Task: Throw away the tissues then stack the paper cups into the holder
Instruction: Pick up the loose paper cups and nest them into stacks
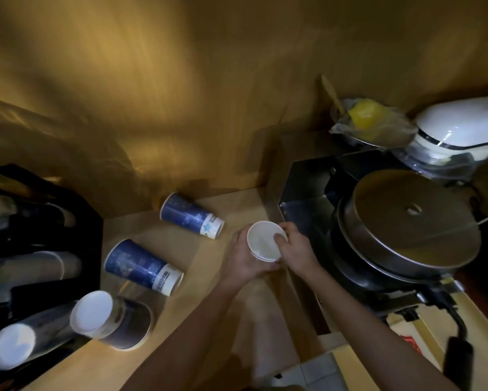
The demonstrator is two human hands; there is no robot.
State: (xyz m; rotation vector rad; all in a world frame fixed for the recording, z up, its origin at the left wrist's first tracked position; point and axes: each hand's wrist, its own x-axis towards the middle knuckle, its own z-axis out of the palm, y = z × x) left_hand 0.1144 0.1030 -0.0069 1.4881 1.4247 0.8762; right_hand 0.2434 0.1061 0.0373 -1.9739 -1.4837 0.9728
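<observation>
Both hands hold nested paper cups (262, 240) upright over the wooden counter, their white insides facing me. My left hand (244, 259) wraps the cups from the left and below. My right hand (295, 249) grips the rim on the right, fingertips inside. Two blue paper cups lie on their sides on the counter: one (190, 215) near the back wall, another (142, 266) nearer me. A third cup (115, 318) rests at the black cup holder (53, 241) on the left, which carries several cup stacks. No tissue is visible.
A steel machine with a round metal lid (412, 221) stands right of the hands. Behind it are a white appliance (460, 125) and a bowl with a yellow item in plastic (369, 119). A wooden wall backs the counter (203, 292). A black handle (457, 354) sticks out at the lower right.
</observation>
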